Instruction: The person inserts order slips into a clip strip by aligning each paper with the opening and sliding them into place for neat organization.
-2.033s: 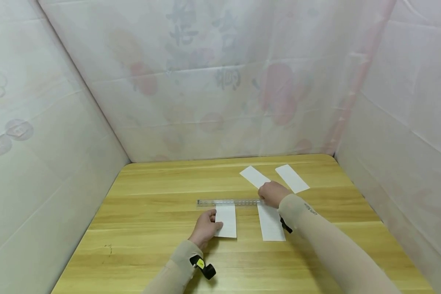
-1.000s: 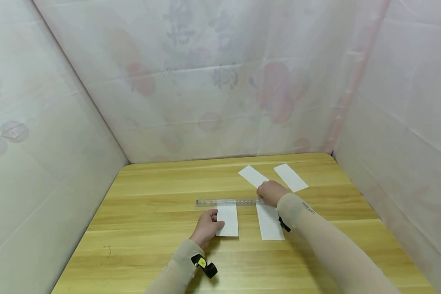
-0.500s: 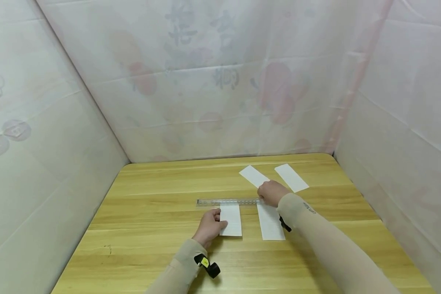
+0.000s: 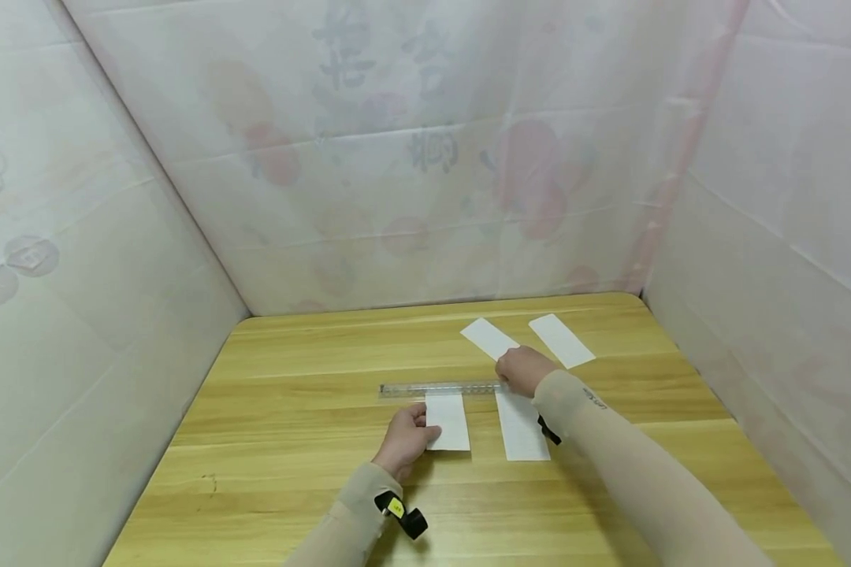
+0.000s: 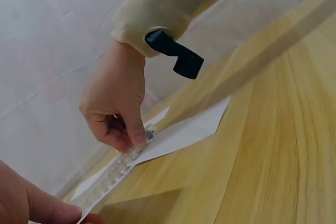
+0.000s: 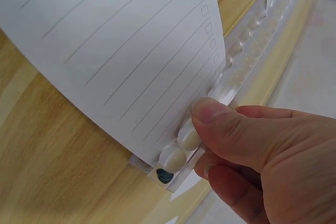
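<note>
A clear plastic strip (image 4: 403, 390) with a row of round white beads lies across the middle of the table. My right hand (image 4: 526, 372) pinches its right end; in the right wrist view the thumb lies on top, near a dark end piece (image 6: 165, 176). From that end extends a paper slip (image 4: 522, 431), printed with lines and small boxes. Another white slip (image 4: 447, 424) has its far edge at the strip, left of the first. My left hand (image 4: 406, 437) pinches this slip's left side, thumb on top; the fingers beneath are partly hidden.
Two more white slips lie beyond the strip: one (image 4: 488, 337) partly behind my right hand, the other (image 4: 562, 341) farther right. The wooden table (image 4: 291, 472) is bounded by pale curtains (image 4: 397, 197) on the back and sides. Each wrist wears a black camera (image 4: 404, 516).
My left hand has shifted the left slip to the right along the strip, closer to the other slip. Its near edge sits slightly higher in view. My right hand stays on the strip's end.
</note>
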`<state>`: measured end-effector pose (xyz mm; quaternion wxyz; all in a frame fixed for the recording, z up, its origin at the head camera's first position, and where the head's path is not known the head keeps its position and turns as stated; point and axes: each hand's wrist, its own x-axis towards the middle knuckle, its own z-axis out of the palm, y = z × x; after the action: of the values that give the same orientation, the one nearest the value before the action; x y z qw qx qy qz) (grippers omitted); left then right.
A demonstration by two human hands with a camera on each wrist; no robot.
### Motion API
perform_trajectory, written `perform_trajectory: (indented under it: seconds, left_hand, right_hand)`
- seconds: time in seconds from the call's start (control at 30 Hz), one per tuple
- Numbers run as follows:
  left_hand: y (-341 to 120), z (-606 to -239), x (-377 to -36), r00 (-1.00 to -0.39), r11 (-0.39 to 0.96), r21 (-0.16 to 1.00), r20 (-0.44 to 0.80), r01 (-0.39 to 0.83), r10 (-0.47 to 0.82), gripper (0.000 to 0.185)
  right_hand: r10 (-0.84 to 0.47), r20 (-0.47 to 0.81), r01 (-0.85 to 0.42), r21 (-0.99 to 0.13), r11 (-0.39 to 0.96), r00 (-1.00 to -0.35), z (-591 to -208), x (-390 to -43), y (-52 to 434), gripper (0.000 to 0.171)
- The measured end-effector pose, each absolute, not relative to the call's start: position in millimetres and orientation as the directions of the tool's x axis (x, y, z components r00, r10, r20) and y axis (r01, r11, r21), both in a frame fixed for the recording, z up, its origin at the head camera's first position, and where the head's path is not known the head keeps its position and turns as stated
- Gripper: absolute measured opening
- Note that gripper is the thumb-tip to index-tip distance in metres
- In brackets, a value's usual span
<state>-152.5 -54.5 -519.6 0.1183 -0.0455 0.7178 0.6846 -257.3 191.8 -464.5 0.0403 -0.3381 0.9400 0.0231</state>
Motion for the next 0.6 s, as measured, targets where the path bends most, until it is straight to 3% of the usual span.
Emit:
perform_trajectory:
  seconds: [0.6]
  left_hand:
    - [-48.3,-516.5,-157.0,-0.959,-0.026,0.962,-0.268,-0.272,0.094,0.059]
  right_hand:
    - [-0.648,-0.053,-0.650,0.028,0.760,-0.760,-464.7,-257.5,197.4,0.018]
